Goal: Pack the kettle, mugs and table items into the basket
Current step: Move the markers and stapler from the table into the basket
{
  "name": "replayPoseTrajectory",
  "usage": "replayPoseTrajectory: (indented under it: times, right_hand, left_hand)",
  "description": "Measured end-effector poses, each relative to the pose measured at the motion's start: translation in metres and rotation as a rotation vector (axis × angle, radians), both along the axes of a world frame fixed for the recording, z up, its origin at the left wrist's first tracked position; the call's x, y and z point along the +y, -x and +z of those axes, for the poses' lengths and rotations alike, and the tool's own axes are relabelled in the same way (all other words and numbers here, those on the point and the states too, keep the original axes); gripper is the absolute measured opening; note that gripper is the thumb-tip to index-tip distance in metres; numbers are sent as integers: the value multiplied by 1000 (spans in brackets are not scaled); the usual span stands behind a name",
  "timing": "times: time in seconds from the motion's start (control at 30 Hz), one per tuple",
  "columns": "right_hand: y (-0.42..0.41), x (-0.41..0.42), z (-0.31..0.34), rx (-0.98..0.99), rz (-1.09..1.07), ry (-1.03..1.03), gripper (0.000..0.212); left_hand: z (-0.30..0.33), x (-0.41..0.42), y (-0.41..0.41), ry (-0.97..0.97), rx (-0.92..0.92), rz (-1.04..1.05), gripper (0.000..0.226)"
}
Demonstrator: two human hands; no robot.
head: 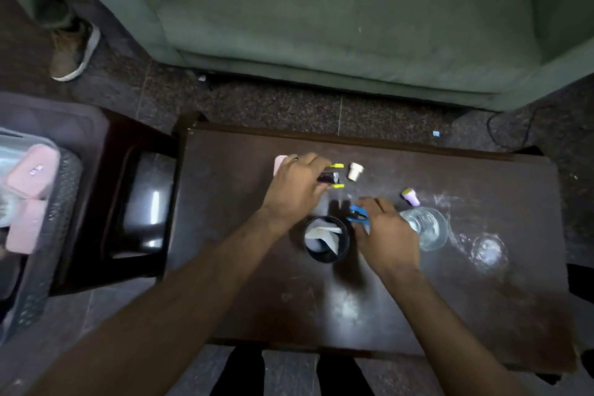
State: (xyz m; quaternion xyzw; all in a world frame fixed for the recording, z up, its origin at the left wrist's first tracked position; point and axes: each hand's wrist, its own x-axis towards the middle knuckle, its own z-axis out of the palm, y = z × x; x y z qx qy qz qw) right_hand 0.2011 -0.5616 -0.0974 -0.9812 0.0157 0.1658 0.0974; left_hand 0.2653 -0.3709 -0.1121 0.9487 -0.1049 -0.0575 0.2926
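My left hand [294,185] grips a dark stapler with yellow ends [332,175] on the dark wooden table [353,299]. A pink item [279,161] peeks out behind that hand. My right hand [384,231] lies over blue-handled scissors [358,215], fingers curled around them. Between the hands stands a black cup [326,239] with white paper inside. A small white cap [354,171] and a purple-and-yellow item [410,197] lie further back. A clear glass [426,227] stands right of my right hand. The grey basket [48,235] at far left holds pink boxes [32,175].
A glass lid or coaster [488,249] lies at the table's right. A dark stool [141,199] stands between table and basket. A green sofa [337,16] is beyond the table. Another person's shoe [75,51] is at the upper left.
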Motion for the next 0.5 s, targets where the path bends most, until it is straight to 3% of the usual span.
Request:
replayPoseTrajectory:
  times: [0.2, 0.5]
  right_hand:
    - [-16, 49, 51, -84, 60, -113, 38]
    - [-34, 222, 102, -81, 317, -376, 35]
  left_hand:
    - [63, 77, 23, 181, -128, 259, 40]
    - [139, 268, 85, 154, -326, 769, 45]
